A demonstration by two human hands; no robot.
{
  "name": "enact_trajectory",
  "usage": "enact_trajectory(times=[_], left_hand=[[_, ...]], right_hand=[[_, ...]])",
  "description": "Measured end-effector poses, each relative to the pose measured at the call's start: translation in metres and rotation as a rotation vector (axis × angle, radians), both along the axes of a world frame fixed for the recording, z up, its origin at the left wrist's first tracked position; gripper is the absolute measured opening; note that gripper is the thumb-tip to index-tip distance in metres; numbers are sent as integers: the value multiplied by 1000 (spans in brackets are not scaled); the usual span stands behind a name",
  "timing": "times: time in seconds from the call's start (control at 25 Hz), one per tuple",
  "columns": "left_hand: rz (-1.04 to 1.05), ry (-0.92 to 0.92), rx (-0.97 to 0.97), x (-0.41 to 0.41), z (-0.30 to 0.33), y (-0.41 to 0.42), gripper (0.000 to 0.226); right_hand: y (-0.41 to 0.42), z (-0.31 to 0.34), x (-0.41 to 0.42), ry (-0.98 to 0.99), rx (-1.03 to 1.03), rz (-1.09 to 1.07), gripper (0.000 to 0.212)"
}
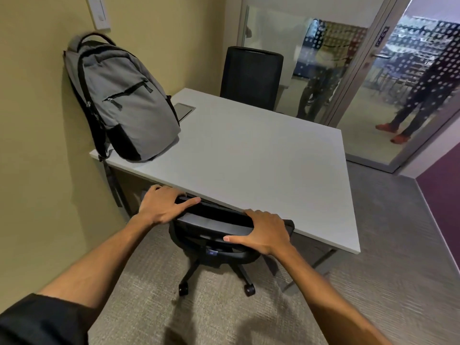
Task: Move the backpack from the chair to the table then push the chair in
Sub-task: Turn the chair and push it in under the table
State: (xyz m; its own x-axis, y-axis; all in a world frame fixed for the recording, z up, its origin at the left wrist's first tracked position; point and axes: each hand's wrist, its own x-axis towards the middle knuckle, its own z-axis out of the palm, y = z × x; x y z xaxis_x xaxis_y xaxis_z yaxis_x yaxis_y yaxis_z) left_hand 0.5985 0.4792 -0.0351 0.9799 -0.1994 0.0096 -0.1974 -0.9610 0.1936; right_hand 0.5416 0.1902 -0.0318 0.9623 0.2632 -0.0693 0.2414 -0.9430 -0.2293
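Observation:
A grey and black backpack [124,100] stands upright on the left end of the white table [249,158], leaning against the yellow wall. Directly below me is a black wheeled office chair [219,235], its backrest top touching the table's near edge and its seat under the table. My left hand [161,207] rests on the left end of the backrest top, fingers wrapped over it. At the right end, my right hand [263,232] grips the same backrest top.
A second black chair [251,75] stands at the table's far side. A glass wall and open door [373,83] lie at the right, with a person's legs [410,108] outside. A cable hatch [184,110] is set in the tabletop. Carpet covers the floor.

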Motion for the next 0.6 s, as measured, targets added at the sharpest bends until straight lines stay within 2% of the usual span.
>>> enact_trajectory(times=[0.6], left_hand=[[-86, -15, 8, 97, -2, 42, 93]], right_hand=[[50, -5, 62, 14, 23, -157, 107]])
